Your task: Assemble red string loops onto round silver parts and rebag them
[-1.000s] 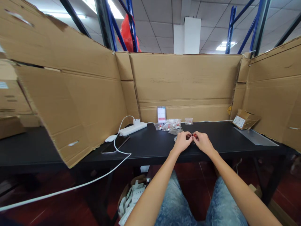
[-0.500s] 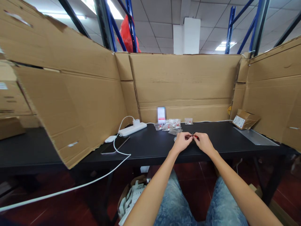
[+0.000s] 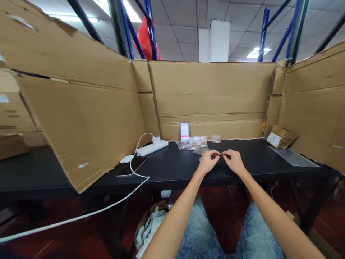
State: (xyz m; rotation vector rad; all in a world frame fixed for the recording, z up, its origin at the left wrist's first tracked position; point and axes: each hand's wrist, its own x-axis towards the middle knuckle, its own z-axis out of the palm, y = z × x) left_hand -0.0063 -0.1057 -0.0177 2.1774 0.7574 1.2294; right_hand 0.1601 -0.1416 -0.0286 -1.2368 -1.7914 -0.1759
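Note:
My left hand and my right hand meet just above the black table, fingertips pinched close together. Between them is a small red and metallic piece, too small to name and partly covered by the fingers. Both hands are closed on it, one from each side. Behind my left hand lies a pile of small clear plastic bags with red bits inside. One more such bag lies apart, to the right of the pile.
A lit phone stands against the cardboard wall. On the left are a white power strip, a dark tablet-like device and a white cable. A brown package sits at the right.
My fingers have shifted slightly around the small piece, and its thin dark curved part no longer shows above them. The bags and other things stay where they were.

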